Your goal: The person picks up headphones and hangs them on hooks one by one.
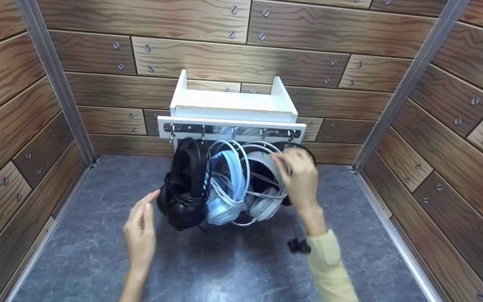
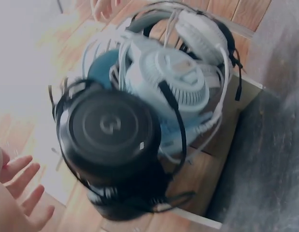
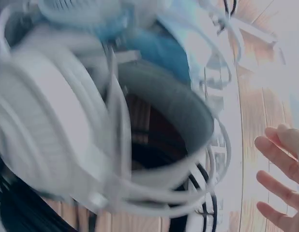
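A black headset (image 1: 187,216) hangs leftmost below a row of hooks, its cable looped around it. Beside it hang a light blue headset (image 1: 236,174) and a white headset (image 1: 266,205), with pale cables looped between them. Part of another black headset (image 1: 310,153) shows at the far right, mostly hidden behind my right hand (image 1: 302,178). That hand is up by the white headset's band; in the right wrist view its fingers (image 3: 280,186) are spread and hold nothing. My left hand (image 1: 141,235) is open, fingertips right at the leftmost headset's ear cup.
The hooks sit on a white rail (image 1: 166,129) at the front of a white shelf (image 1: 233,100) against the wood-patterned back wall. Similar side walls (image 1: 455,138) flank a dark grey floor (image 1: 224,268). A small black device (image 1: 298,246) sits at my right wrist.
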The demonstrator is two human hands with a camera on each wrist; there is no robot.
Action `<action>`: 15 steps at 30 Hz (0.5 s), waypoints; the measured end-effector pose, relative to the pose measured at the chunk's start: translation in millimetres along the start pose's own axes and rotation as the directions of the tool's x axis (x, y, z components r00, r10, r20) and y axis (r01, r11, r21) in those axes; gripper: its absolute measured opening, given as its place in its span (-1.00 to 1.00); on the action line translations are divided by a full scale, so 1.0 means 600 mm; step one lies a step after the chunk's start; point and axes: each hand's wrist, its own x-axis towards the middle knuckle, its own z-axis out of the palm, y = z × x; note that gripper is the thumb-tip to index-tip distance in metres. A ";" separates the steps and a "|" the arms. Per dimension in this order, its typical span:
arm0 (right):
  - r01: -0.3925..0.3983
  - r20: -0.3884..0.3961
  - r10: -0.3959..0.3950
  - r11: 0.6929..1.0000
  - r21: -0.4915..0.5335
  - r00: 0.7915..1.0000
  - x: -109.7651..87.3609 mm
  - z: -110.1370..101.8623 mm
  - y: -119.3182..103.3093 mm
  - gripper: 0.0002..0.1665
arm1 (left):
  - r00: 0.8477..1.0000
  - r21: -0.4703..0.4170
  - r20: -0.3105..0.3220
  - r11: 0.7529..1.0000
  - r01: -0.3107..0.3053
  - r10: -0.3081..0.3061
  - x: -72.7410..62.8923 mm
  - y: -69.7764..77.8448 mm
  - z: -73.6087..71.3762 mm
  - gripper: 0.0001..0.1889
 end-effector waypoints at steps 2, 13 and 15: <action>0.003 0.009 -0.003 1.000 -0.003 1.000 -0.032 0.002 -0.014 -0.89 | 0.998 0.085 0.013 0.994 -0.067 0.066 -0.007 0.012 0.009 -0.64; -0.142 0.339 0.185 0.979 -0.148 0.922 -0.218 -0.001 -0.068 -0.17 | 0.942 0.412 0.275 0.861 -0.298 0.195 -0.095 0.020 0.061 -0.29; -0.160 0.374 0.218 0.970 -0.181 0.902 -0.243 0.000 -0.074 -0.11 | 0.931 0.460 0.313 0.828 -0.322 0.188 -0.114 0.013 0.071 -0.27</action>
